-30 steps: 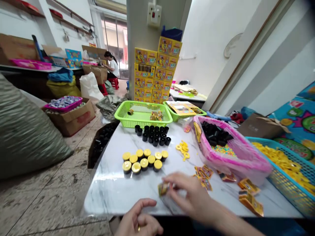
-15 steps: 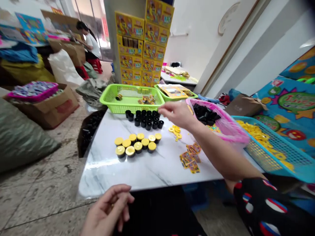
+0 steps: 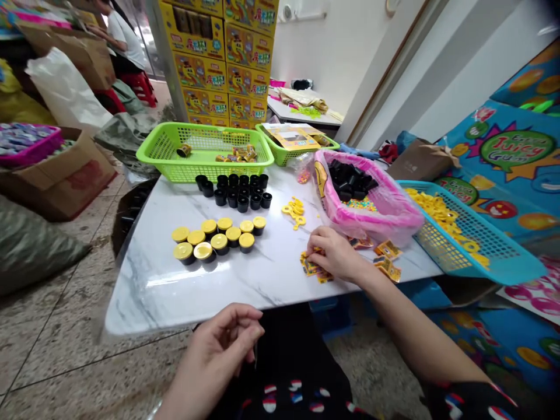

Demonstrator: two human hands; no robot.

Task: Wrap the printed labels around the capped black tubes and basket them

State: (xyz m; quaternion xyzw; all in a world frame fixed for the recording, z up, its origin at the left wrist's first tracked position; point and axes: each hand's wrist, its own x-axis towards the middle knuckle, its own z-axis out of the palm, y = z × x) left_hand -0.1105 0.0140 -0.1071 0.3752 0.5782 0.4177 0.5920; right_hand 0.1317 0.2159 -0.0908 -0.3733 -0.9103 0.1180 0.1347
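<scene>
My right hand (image 3: 331, 253) is at the pile of small orange-and-yellow printed cards (image 3: 310, 266) near the table's front edge, its fingers curled down on them. My left hand (image 3: 227, 344) is just off the front edge, thumb and fingers bent together. Something thin may show under its fingertips, but I cannot make it out. Several black cups with yellow lids (image 3: 219, 241) stand in rows on the table. Behind them is a group of small black cups (image 3: 242, 201). A few yellow plastic pieces with rings (image 3: 294, 212) lie right of the cups.
A green basket (image 3: 175, 170) stands at the back with a few wrapped cups. To the right are a pink-rimmed container (image 3: 371, 220) of black cups and colourful beads, and a blue basket (image 3: 494, 262) of yellow pieces. Stacked yellow boxes (image 3: 201, 73) rise behind; a person (image 3: 125, 44) sits back left.
My right hand has come down from beside the black cups at the back to the printed cards in front. My left hand has moved slightly right in the view, which has itself shifted.
</scene>
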